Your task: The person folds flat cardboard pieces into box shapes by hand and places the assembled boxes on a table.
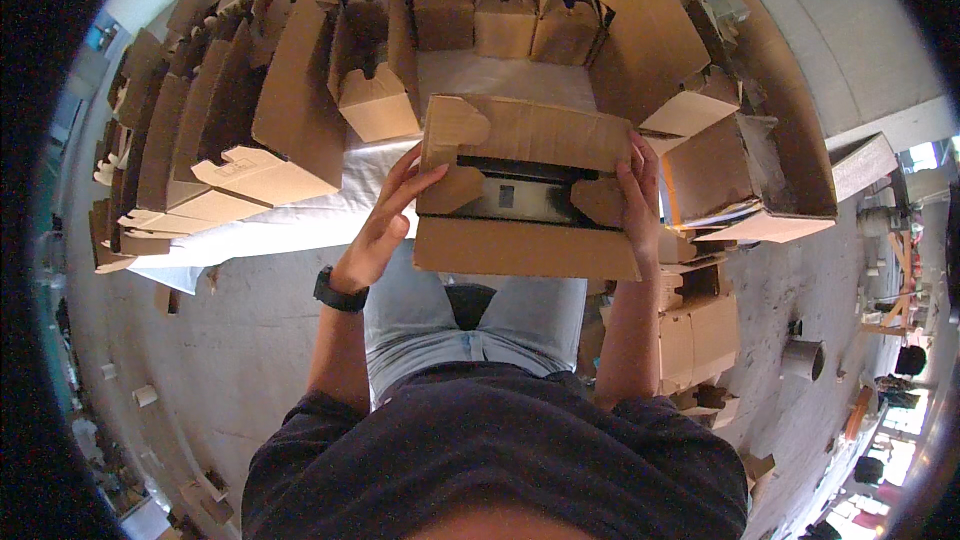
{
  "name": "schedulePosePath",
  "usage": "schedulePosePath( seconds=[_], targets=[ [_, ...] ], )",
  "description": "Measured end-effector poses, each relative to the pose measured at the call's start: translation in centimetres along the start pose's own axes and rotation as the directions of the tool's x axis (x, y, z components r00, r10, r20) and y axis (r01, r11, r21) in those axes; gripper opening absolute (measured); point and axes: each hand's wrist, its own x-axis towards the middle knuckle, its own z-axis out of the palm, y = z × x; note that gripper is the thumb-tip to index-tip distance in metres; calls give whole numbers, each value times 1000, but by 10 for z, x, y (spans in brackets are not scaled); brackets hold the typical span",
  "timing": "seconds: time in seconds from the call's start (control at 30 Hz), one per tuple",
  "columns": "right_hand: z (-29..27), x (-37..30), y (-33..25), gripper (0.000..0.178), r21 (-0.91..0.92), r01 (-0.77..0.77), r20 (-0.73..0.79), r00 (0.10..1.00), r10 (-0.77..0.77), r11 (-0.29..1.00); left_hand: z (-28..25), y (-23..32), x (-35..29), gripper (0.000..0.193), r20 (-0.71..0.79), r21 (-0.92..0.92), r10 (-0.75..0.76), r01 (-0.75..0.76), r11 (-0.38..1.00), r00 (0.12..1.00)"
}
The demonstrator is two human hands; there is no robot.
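Note:
A brown cardboard box [525, 248] is in front of me, its flaps folded outward and its opening facing up. Inside lies a flat pale and dark item [510, 197], partly covered by the small side flaps; its kind I cannot make out. My right hand [640, 190] grips the box's right end, fingers over the edge. At the left end, my left hand [385, 225] steadies the box with fairly straight fingers against its edge, the thumb apart. A dark watch sits on my left wrist.
A table with a white cover [290, 225] carries rows of open cardboard bins [375, 105] at left and back. Larger open boxes [715, 175] stand on the right. More cartons [700, 340] are stacked beside me at the right, and a grey cylinder [802, 360] is on the floor.

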Motion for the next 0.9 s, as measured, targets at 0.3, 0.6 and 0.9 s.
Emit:
schedulePosePath(
  seconds=[0.3, 0.6, 0.9],
  targets=[
    [9, -3, -14, 53, -67, 30, 33, 999, -28, 997, 13, 5, -3, 76, -147, -53, 29, -38, 998, 989],
    [27, -11, -46, 62, -153, 79, 14, 997, -78, 985, 15, 7, -1, 65, -202, 7, 89, -90, 996, 975],
    [10, 11, -36, 26, -356, 60, -118, 987, -109, 932, 18, 8, -2, 57, -224, 49, 69, -60, 997, 972]
  ],
)
